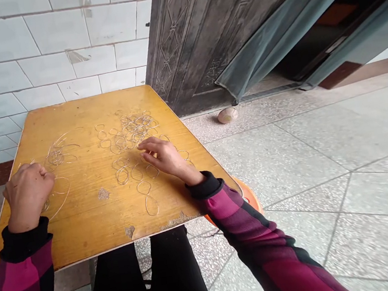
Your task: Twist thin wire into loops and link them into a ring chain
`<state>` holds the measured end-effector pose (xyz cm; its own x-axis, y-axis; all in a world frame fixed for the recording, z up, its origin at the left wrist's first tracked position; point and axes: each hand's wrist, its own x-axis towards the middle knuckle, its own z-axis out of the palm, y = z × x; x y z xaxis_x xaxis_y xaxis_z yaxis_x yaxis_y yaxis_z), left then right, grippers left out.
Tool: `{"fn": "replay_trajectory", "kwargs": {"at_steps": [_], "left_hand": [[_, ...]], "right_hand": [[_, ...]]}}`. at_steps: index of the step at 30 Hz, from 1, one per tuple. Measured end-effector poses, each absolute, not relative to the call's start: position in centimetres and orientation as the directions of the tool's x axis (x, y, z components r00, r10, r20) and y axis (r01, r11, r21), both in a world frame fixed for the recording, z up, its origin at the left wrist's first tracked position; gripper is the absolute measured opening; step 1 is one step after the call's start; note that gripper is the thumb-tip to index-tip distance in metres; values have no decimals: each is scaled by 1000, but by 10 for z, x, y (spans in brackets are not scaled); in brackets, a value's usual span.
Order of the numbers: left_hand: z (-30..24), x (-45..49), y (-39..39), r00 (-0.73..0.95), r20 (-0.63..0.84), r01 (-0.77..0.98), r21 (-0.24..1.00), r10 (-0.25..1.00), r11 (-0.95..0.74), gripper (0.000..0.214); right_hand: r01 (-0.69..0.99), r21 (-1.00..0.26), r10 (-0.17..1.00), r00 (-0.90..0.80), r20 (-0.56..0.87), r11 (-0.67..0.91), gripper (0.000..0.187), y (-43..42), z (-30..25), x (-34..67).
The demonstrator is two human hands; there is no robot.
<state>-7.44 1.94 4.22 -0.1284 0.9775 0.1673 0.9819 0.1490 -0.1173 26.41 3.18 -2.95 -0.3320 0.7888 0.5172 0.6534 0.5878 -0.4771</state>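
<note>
A small yellow wooden table (93,227) stands in front of me, strewn with thin wire loops. My right hand (163,157) lies over the loops near the table's right side, fingers stretched toward a loose heap of wire loops (133,127). Several single loops (144,187) lie in a row just left of that hand. My left hand (27,190) rests closed at the table's left edge, on larger wire rings (58,196); what it grips is hidden. A second tangle of wire (58,155) lies beyond it.
A white tiled wall (42,65) runs behind the table. A dark metal door (207,33) stands open at the right. A round stone-like ball (227,115) lies on the terrazzo floor. An orange basin rim (249,195) shows under the table's right corner.
</note>
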Motion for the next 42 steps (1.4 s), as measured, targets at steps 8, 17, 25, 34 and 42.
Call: {"fn": "replay_trajectory", "kwargs": {"at_steps": [8,17,25,34,42], "left_hand": [[42,-77,18,-209,153,978,54,966,203,31],[33,-88,26,-314,455,766,640,833,-60,21],[52,-112,31,-358,62,-76,993,932,-95,12],[60,-121,25,-270,17,-338,934,963,-111,18],[66,-127,13,-17,-52,-720,694,999,24,14]], "right_hand": [[653,-462,780,-350,519,600,23,33,-34,265],[659,-452,778,-356,518,602,22,34,-36,266],[660,-446,775,-357,522,605,21,33,-37,265],[667,-442,780,-364,510,600,21,33,-36,265],[672,-447,790,-370,489,591,21,34,-37,264]]}}
